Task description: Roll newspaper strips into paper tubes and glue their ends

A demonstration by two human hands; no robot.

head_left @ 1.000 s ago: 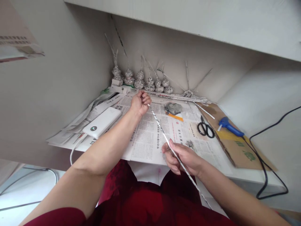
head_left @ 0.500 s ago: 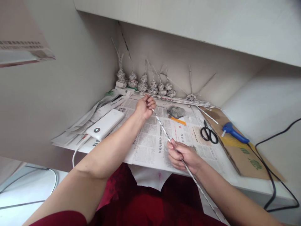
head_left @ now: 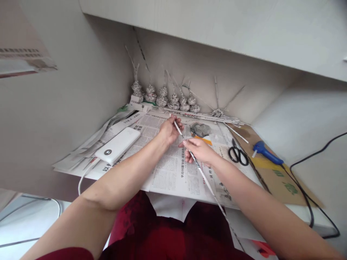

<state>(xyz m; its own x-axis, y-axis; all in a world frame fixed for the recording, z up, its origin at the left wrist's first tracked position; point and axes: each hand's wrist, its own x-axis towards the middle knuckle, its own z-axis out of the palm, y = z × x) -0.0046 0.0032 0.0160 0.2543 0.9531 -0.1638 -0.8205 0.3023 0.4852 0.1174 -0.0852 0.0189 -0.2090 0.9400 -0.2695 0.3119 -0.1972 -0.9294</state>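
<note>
A long thin rolled-newspaper stick (head_left: 208,184) slants from above the table down past my lap on the right. Near its far end, my left hand (head_left: 169,130) holds it loosely, with the stick across the curled fingers and its tip sticking out beyond them. My right hand (head_left: 200,150) pinches the same stick a little lower, thumb on top, close to the left hand. Both hands are over newspaper sheets (head_left: 169,173) spread on the table. Beyond my left hand lies a bundle of similar paper sticks (head_left: 206,116).
Several woven paper gourds (head_left: 162,96) line the back wall, beside a round woven start (head_left: 217,112) with sticks poking out. At left is a white power bank (head_left: 119,144). Black scissors (head_left: 238,153), a blue glue gun (head_left: 267,152) and cardboard (head_left: 287,184) are at right; a shelf (head_left: 217,32) overhangs.
My right hand has moved up the stick toward the left hand. The left hand has turned and loosened its fist, so the stick's far end now shows past its fingers.
</note>
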